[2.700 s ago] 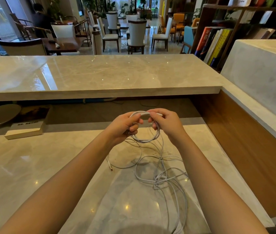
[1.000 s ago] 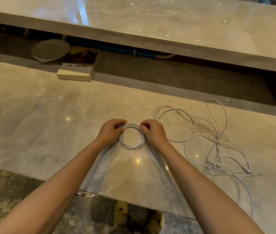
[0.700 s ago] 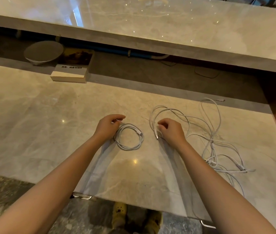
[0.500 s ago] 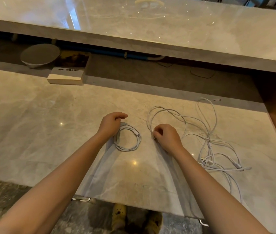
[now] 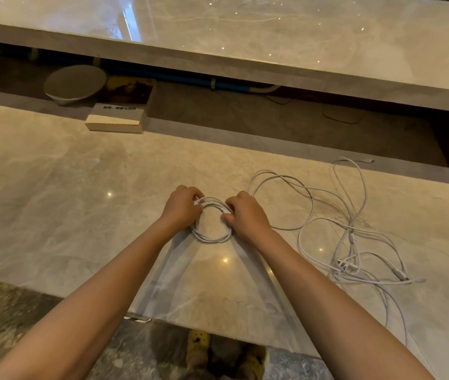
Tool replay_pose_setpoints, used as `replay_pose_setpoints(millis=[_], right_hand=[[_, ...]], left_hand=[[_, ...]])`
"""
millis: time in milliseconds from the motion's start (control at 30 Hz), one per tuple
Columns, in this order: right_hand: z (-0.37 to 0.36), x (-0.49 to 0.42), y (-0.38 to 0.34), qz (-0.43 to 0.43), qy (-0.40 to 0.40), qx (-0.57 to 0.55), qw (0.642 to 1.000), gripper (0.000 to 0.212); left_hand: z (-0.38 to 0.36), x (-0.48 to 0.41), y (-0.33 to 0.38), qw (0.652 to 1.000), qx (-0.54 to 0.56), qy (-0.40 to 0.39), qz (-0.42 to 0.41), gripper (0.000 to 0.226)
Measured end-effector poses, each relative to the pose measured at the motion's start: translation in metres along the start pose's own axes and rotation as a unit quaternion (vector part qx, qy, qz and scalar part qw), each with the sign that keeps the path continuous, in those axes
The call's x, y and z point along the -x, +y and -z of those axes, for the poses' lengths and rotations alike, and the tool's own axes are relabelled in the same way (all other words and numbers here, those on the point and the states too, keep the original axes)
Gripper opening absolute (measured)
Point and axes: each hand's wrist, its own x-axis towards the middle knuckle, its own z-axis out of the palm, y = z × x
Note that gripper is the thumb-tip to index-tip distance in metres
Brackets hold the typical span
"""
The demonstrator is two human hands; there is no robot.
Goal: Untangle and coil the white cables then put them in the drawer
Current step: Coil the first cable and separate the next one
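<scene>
A small coiled white cable [image 5: 210, 238] lies on the marble desk [image 5: 67, 215] in front of me. My left hand [image 5: 180, 208] grips the coil's left side with curled fingers. My right hand [image 5: 246, 215] pinches the coil's right side, fingers curled over it. To the right, a loose tangle of white cables [image 5: 349, 242] spreads over the desk, with one plug end [image 5: 367, 161] near the back edge. No drawer is in view.
A raised marble counter [image 5: 272, 37] runs across the back. Under it sit a round grey dish [image 5: 75, 83] and a book [image 5: 120, 111]. The desk's front edge is near my body, with metal handles [image 5: 138, 319] below it and my feet [image 5: 226, 355] on the floor.
The coil went from held in the air to lying on the desk. My right hand left it to touch the loose cables, then came back and holds the coil's right side again.
</scene>
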Motion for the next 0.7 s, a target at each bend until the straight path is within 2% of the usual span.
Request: replay_pose_setpoints(millis=[133,300,433,533,600,700], right_hand=[[-0.003,-0.009,-0.009,-0.028,-0.004,0.011,1.000,0.030],[-0.001,-0.018,-0.015,-0.082,-0.035,-0.029,0.996,0.023],[0.001,-0.019,-0.012,-0.113,-0.051,-0.123,0.985,0.021],[0.004,-0.016,-0.007,-0.119,-0.038,-0.209,0.970,0.011],[0.008,-0.013,-0.004,-0.124,-0.020,-0.261,0.957,0.013],[0.017,-0.010,-0.006,-0.128,-0.002,-0.318,0.939,0.016]], left_hand=[[0.005,0.011,-0.003,0.998,0.056,0.027,-0.028,0.025],[0.001,0.022,-0.008,0.994,0.098,0.041,-0.014,0.024],[0.000,0.024,-0.010,0.991,0.120,0.056,0.012,0.023],[0.004,0.022,-0.008,0.986,0.157,0.060,0.013,0.016],[0.008,0.021,-0.005,0.982,0.177,0.062,0.003,0.015],[0.020,0.023,0.005,0.955,0.296,0.035,0.000,0.017]])
